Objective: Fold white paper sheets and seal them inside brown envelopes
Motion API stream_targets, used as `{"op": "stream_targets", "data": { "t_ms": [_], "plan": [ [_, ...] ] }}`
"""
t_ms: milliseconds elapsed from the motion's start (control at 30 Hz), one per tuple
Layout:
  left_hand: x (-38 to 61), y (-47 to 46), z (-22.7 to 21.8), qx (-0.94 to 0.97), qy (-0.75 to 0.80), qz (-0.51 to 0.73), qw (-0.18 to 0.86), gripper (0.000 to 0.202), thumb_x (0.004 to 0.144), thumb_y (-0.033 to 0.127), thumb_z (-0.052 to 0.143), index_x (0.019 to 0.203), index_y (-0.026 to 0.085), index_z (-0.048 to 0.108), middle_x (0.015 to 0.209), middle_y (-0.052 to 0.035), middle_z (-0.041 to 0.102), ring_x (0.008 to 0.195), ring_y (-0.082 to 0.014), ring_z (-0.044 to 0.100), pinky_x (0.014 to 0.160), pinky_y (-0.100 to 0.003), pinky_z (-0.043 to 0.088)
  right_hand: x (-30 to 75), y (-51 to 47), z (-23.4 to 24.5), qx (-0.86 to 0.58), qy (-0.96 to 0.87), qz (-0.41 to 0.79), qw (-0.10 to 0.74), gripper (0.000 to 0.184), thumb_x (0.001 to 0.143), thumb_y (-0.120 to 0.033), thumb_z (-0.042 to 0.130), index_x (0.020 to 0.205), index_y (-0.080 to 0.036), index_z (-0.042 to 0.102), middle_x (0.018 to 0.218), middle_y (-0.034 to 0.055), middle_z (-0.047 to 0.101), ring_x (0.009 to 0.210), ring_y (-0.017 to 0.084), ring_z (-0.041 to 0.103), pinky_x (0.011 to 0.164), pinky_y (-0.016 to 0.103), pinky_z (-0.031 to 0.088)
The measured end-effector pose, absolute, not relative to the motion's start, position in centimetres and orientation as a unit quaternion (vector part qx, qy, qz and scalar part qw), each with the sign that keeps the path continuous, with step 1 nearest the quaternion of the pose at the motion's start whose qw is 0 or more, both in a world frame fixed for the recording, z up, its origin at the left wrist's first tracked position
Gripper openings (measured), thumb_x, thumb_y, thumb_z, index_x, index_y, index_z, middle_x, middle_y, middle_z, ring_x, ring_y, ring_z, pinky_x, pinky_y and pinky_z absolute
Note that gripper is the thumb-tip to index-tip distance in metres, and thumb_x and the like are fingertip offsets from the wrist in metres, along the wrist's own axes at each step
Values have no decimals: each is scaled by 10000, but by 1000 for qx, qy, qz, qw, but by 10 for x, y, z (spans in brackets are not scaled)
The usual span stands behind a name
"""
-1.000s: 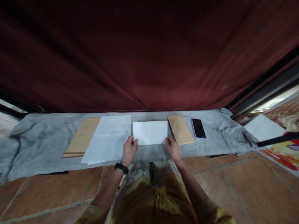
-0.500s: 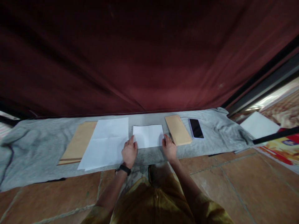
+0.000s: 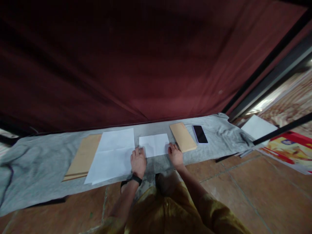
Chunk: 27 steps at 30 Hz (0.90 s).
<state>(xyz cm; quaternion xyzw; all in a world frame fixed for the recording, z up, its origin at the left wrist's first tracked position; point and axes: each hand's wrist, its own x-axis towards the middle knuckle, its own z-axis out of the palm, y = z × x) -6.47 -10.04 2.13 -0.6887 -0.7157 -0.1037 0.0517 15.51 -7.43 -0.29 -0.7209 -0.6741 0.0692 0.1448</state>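
Note:
A small white sheet of paper point(image 3: 154, 145) with a vertical crease down its middle lies on the grey cloth in front of me. At its left edge, my left hand point(image 3: 138, 163) has its fingers curled and closed on the paper. My right hand point(image 3: 175, 155) pinches the lower right edge, its fingertips partly hidden. Larger white sheets point(image 3: 112, 156) with a fold line across them lie just left of my left hand, overlapping a stack of brown envelopes point(image 3: 81, 156). Beyond my right hand rests a smaller stack of brown envelopes point(image 3: 183, 136).
A phone point(image 3: 200, 134) lies on the grey cloth point(image 3: 219, 138), right of the smaller envelopes. Dark red fabric point(image 3: 146, 81) hangs behind the cloth. A black bar point(image 3: 282, 131) crosses at the right, near a red and yellow printed package point(image 3: 292, 148). Tiled floor point(image 3: 234, 195) lies below.
The view has tilted and shifted slightly. My left hand's fingers have curled in more at the paper's left edge, and the crease shows more clearly. My right hand stays at the right edge.

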Motion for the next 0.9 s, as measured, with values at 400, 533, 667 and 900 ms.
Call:
{"op": "stream_targets", "data": {
  "t_ms": [400,533,667,900],
  "plan": [
    [-24,-101,-9,-813,-568,-131,-23,445,1025,286,382,1438,216,532,1567,-91,460,1472,-260,384,1205,-505,325,156,-74,3,-713,-679,94,146,334,1041,-252,410,1306,-211,609,1189,90,679,935,178,695,755,239,482],
    [-27,-97,-9,-808,-574,-131,-22,459,1024,282,372,1456,224,513,1572,-83,454,1478,-254,375,1209,-500,321,155,-73,0,-720,-674,98,134,340,1041,-263,413,1323,-226,600,1202,88,671,928,173,693,750,238,484],
    [-25,-97,-8,-807,-575,-135,-20,462,1016,277,377,1454,228,514,1569,-73,460,1480,-248,371,1218,-493,308,157,-76,-2,-721,-670,93,152,352,1043,-247,387,1314,-228,612,1197,86,663,899,179,690,749,261,496],
    [-22,-98,-7,-802,-584,-124,-21,502,993,244,382,1484,198,477,1581,-83,442,1503,-256,327,1228,-501,283,130,-78,1,-628,-714,91,297,394,1007,-190,397,1313,-218,642,1250,112,653,1180,237,599,1034,391,484]
  ]
}}
